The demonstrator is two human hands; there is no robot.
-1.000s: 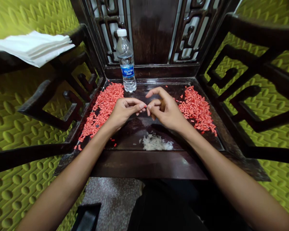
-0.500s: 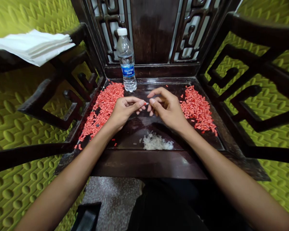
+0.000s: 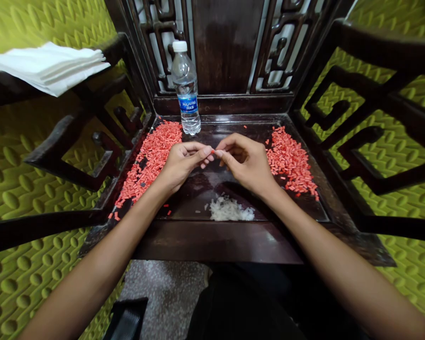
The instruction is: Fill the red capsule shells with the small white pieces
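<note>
- Red tube piece (image 3: 213,151): at the fingertips above the wooden seat (image 3: 187,200), long axis seemingly sideways, exposed end facing right.
- Left hand (image 3: 184,163): fingers pinched on it.
- Right hand (image 3: 250,160): fingers nearly together at its end; cannot tell if gripping.

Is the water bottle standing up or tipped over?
Standing up: the water bottle rests on its base on the dark wood, with its white cap at the top.
</note>
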